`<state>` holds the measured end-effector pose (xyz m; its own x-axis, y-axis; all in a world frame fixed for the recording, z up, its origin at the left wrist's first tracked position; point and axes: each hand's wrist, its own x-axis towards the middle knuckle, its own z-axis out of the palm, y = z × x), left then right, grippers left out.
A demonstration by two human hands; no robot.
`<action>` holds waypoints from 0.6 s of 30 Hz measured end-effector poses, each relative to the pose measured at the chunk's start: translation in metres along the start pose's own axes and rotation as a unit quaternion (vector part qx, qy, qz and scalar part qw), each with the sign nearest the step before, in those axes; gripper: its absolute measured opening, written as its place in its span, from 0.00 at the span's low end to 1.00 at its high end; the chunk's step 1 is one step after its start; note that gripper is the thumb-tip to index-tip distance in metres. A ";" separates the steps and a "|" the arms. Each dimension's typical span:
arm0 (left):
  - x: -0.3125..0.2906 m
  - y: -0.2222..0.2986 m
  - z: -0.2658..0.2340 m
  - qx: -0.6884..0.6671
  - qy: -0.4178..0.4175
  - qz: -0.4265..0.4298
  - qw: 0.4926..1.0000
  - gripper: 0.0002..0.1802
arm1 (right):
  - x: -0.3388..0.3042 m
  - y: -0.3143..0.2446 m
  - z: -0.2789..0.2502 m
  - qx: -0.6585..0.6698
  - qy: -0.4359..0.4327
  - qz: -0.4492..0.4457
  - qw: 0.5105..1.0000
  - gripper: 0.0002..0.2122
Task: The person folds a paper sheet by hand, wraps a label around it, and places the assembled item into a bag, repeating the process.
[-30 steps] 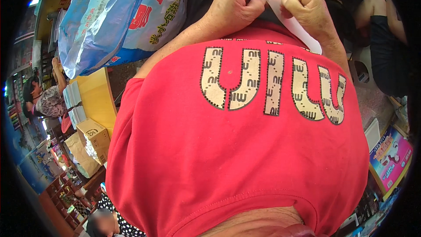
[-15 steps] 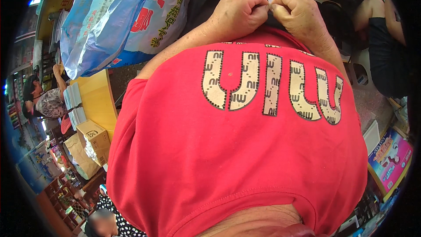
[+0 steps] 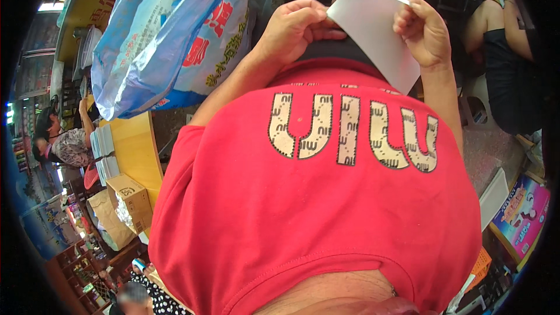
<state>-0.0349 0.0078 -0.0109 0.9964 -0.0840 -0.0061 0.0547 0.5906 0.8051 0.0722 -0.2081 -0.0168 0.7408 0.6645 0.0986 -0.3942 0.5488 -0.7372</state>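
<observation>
A white sheet of paper (image 3: pixel 376 32) is held tilted above my lap, with a narrow folded strip along its upper right edge. My left hand (image 3: pixel 298 30) pinches its left corner between thumb and fingers. The right end of the folded strip is between the thumb and finger of my right hand (image 3: pixel 427 34); my other fingers there are curled in. The sheet's lowest corner reaches down to the front of my red shirt (image 3: pixel 315 210).
A large blue and white plastic bag (image 3: pixel 204 64) stands open beside my left forearm. Further left are a yellow table (image 3: pixel 137 146), a cardboard box (image 3: pixel 131 198) and other people. Someone in dark shorts (image 3: pixel 504 81) sits at the right, near a colourful pink package (image 3: pixel 522 213).
My hands were close together with just a thin point of paper showing. They have moved apart, and the sheet's broad face now shows between them.
</observation>
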 end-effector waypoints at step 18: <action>0.103 0.045 -0.079 -0.088 0.041 0.050 0.994 0.06 | 0.168 -0.086 -0.047 -0.023 0.038 -0.039 0.998 0.04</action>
<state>0.0753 0.0896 -0.0220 0.9989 0.0440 0.0143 -0.0418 0.7245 0.6880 0.2560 -0.1679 0.0321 0.8085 0.5788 0.1066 -0.3093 0.5720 -0.7597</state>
